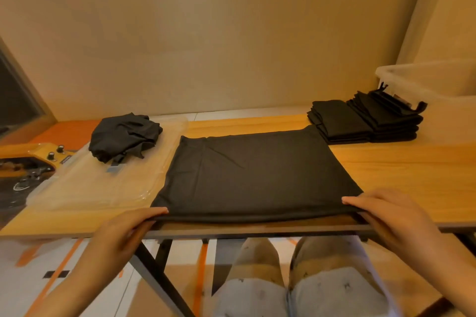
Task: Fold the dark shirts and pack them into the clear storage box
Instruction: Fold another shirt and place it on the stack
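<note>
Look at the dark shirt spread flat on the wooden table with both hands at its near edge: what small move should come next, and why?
Probably lift the near edge and fold it away toward the far edge. The flat dark shirt is still one wide panel, the left hand and right hand pinch its near corners, and the folded dark shirt stacks beside the clear plastic storage box are far narrower.

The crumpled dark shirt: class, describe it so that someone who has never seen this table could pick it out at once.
Start at the wooden table and go to its left end, where a clear plastic lid lies flat. The crumpled dark shirt sits on the far part of that lid. Unlike the shirt spread flat in the middle and the folded stack at right, it is a loose, bunched heap.
</note>
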### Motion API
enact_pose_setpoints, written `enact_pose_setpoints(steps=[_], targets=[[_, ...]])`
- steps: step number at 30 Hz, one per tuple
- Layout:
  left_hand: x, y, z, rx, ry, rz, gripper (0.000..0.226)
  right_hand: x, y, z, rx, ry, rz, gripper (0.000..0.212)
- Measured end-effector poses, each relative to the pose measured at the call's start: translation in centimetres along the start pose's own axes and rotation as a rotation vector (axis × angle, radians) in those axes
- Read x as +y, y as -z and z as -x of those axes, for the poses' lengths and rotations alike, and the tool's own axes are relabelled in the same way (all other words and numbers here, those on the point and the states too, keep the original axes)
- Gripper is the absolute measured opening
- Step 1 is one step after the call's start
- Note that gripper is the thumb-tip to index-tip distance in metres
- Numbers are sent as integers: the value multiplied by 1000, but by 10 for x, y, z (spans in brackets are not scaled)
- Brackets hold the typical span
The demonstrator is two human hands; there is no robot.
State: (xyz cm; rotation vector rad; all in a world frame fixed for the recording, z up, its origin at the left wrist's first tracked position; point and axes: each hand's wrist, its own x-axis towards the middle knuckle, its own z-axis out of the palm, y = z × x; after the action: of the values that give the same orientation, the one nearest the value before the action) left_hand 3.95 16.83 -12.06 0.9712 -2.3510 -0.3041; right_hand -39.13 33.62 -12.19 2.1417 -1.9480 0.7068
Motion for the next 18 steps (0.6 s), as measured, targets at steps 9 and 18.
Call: enact_pose_setpoints(steps=[9, 18], targets=[[18, 65, -110, 388, 68, 206, 28, -11, 87, -113, 164, -201, -401, 19], [30, 170, -222, 568, -6, 228, 17, -55, 182, -161, 197, -71, -658, 14]])
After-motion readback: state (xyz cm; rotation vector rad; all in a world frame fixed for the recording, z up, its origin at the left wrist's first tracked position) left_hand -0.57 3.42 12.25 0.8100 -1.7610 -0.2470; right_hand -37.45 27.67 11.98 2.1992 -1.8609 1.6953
